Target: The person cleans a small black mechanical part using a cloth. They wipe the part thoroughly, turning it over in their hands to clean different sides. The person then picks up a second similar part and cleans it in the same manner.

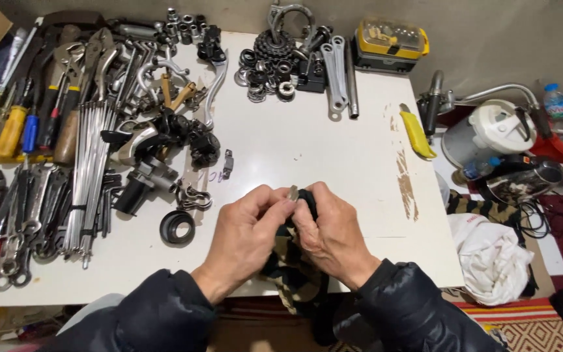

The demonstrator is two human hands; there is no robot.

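Pinching a small grey metal part [292, 192] between both hands, just above the near edge of the white table [333, 150]. Left hand [245, 238] grips it from the left with closed fingertips; right hand [332, 236] closes on it from the right, also bunching a dark striped rag [291, 270] that hangs below the part, off the table edge. Black ring [178, 227] lies left of the part, near the left hand. Bundle of spokes [92, 169] farther left. Yellow cutter [417, 132] up right, well apart. Sprocket pile [275, 45] at table's far edge.
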